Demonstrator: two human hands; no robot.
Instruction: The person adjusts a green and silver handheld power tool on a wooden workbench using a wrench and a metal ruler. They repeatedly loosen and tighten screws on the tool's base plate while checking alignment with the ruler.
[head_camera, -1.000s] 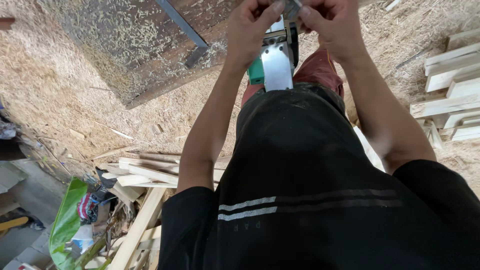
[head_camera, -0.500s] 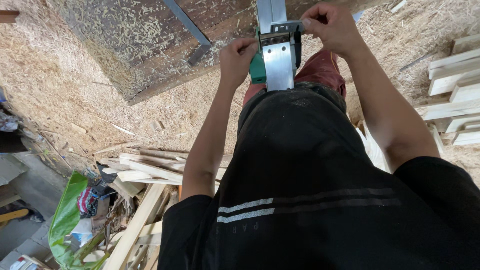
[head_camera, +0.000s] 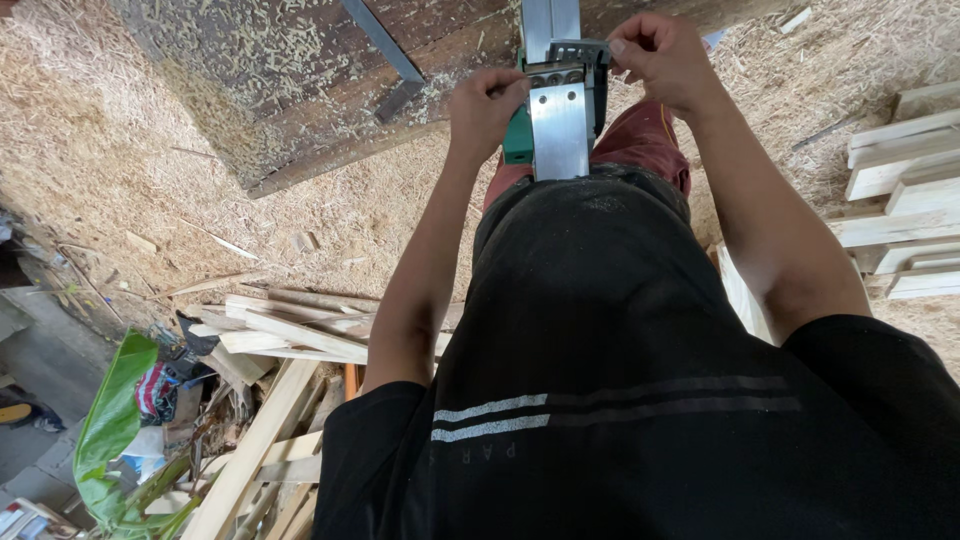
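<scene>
A green electric planer (head_camera: 558, 125) lies sole-up against my lap, its bright metal base plate facing me. My left hand (head_camera: 484, 102) grips the planer's left side beside the cutter drum. My right hand (head_camera: 662, 58) pinches the dark part at the drum's upper right corner with its fingertips. Whatever small part sits under those fingertips is hidden. My black shirt (head_camera: 640, 380) fills the lower frame, and red trousers (head_camera: 640, 140) show just beyond the tool.
A dark wooden bench top (head_camera: 300, 90) covered in shavings, with a metal bar across it, stands ahead on the left. Sawdust (head_camera: 120, 150) covers the ground. Loose wood offcuts (head_camera: 280, 340) lie at lower left, stacked pale planks (head_camera: 900, 200) at right, and a green leaf (head_camera: 110, 420) at bottom left.
Both hands were bunched over the top of the planer. My left hand has dropped to its left side, the right stays at the drum, and more of the base plate shows.
</scene>
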